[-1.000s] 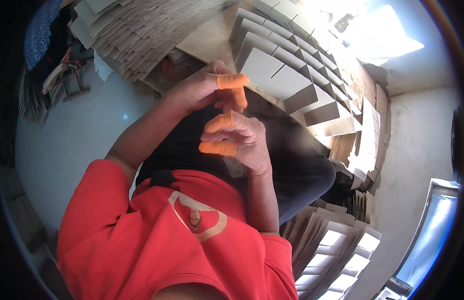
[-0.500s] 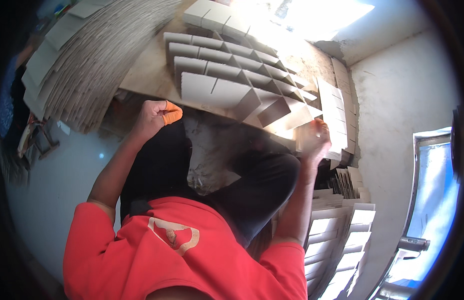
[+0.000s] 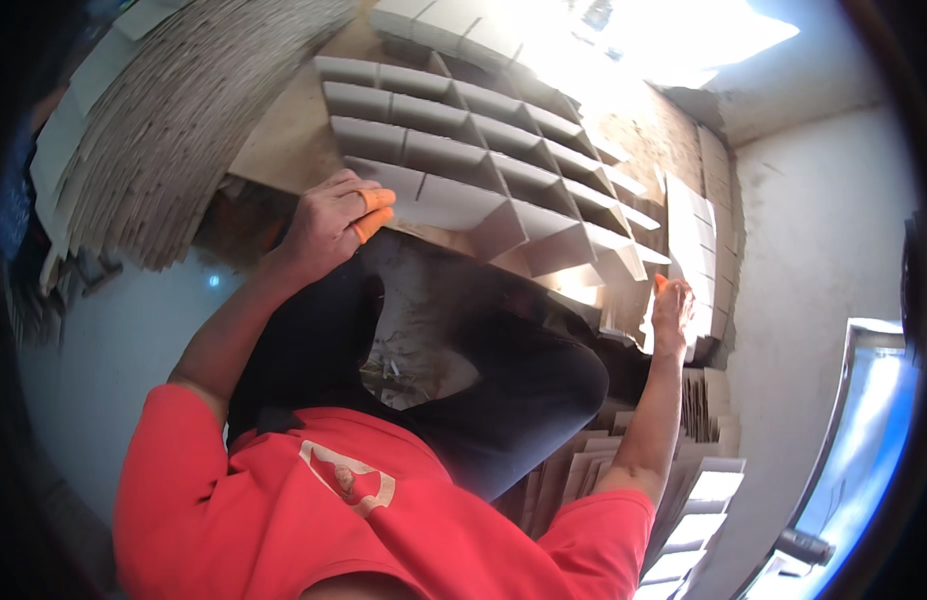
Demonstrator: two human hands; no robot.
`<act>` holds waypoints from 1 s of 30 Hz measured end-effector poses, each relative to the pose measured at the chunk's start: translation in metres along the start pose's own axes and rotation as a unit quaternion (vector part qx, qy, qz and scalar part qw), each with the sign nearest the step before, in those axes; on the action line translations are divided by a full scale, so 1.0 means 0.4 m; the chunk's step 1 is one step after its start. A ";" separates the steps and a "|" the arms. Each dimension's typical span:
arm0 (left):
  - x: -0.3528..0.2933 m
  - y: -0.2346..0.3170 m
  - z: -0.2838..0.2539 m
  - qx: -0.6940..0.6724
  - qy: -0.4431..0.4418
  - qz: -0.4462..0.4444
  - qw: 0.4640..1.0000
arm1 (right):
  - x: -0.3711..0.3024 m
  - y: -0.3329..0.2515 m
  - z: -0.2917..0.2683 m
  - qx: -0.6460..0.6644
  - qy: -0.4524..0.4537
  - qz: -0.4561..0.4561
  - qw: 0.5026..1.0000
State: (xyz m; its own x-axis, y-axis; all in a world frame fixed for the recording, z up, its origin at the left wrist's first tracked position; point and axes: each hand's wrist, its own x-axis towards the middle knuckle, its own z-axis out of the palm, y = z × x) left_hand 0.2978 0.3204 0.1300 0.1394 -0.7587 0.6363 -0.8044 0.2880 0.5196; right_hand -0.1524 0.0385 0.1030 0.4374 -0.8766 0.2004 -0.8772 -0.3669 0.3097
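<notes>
A grid of interlocked slotted cardboard strips, a box divider (image 3: 464, 150), stands on the work table in front of me. My left hand (image 3: 339, 222), with orange finger covers on two fingers, is beside the left end of its nearest strip. Its fingers reach out to the right, slightly apart, and nothing shows between them. On the far right, my right hand (image 3: 674, 310) is at the near end of a pile of pale slotted cardboard strips (image 3: 692, 230). Its fingers are bent over a strip edge there, one with an orange cover; the grip is partly hidden.
A tall, leaning stack of cardboard sheets (image 3: 184, 120) fills the left. More slotted strips (image 3: 444, 25) lie behind the divider in bright light. Below my right arm stand further cardboard pieces (image 3: 704, 510), close to the wall (image 3: 794, 200). The wooden table edge (image 3: 274, 190) runs above my knees.
My left hand has moved up and right towards the divider, and its fingers have opened out. My right hand has moved right and slightly down, from the divider's corner to the pile of strips.
</notes>
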 end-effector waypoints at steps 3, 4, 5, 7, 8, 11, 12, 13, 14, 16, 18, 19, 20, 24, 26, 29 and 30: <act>-0.012 -0.014 -0.010 0.025 0.014 0.020 0.999 | 0.001 -0.006 0.031 0.006 0.109 -0.073 0.991; -0.003 -0.008 -0.008 0.034 0.020 0.029 0.999 | -0.004 0.043 0.068 -0.121 0.278 -0.141 0.942; -0.003 -0.001 -0.012 0.054 0.027 0.028 0.998 | 0.022 0.035 0.042 0.002 0.160 -0.064 0.985; 0.000 0.006 -0.021 0.093 0.033 0.031 0.995 | 0.056 0.067 -0.022 0.179 0.076 -0.024 0.981; 0.006 0.005 -0.022 0.111 0.034 0.032 0.993 | 0.067 0.092 -0.052 0.184 0.002 0.012 0.983; 0.017 -0.018 -0.027 0.148 0.038 0.032 0.988 | 0.060 0.124 -0.078 0.444 -0.050 0.098 0.890; 0.018 -0.028 -0.029 0.158 0.040 0.031 0.986 | 0.065 0.123 -0.070 0.413 -0.040 0.108 0.903; 0.020 -0.038 -0.031 0.153 0.040 0.016 0.987 | 0.071 0.112 -0.065 0.315 -0.024 0.060 0.947; 0.021 -0.039 -0.031 0.155 0.039 0.012 0.987 | 0.080 0.109 -0.068 0.212 -0.007 0.012 0.977; 0.028 -0.039 -0.033 0.157 0.037 0.007 0.987 | 0.062 0.127 -0.046 0.055 0.061 -0.022 0.996; 0.032 -0.041 -0.046 0.154 0.038 0.010 0.987 | 0.061 0.156 -0.055 0.070 0.136 0.024 0.988; 0.030 -0.042 -0.051 0.153 0.037 0.009 0.988 | 0.066 0.161 -0.082 -0.023 0.233 -0.050 0.971; 0.015 -0.047 -0.071 0.171 0.031 -0.012 0.985 | 0.092 0.066 -0.177 0.094 0.222 -0.032 0.970; 0.014 -0.055 -0.067 0.163 0.000 -0.052 0.985 | 0.096 -0.161 -0.495 0.178 0.306 -0.057 0.933; 0.014 -0.056 -0.064 0.141 -0.031 -0.091 0.985 | 0.080 -0.282 -0.613 0.409 0.225 -0.034 0.884; 0.010 -0.072 -0.032 0.065 -0.034 -0.124 0.990 | 0.068 -0.404 -0.657 0.518 0.156 -0.041 0.840; 0.007 -0.082 -0.024 0.035 -0.029 -0.129 0.991 | 0.067 -0.441 -0.654 0.532 0.162 -0.064 0.829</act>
State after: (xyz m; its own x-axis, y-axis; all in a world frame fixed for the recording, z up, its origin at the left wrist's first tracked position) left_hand 0.3302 0.3146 0.1200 0.3142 -0.8350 0.4517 -0.7843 0.0398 0.6191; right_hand 0.0658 0.1610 0.2969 0.4196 -0.7424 0.5223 -0.4220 -0.6690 -0.6119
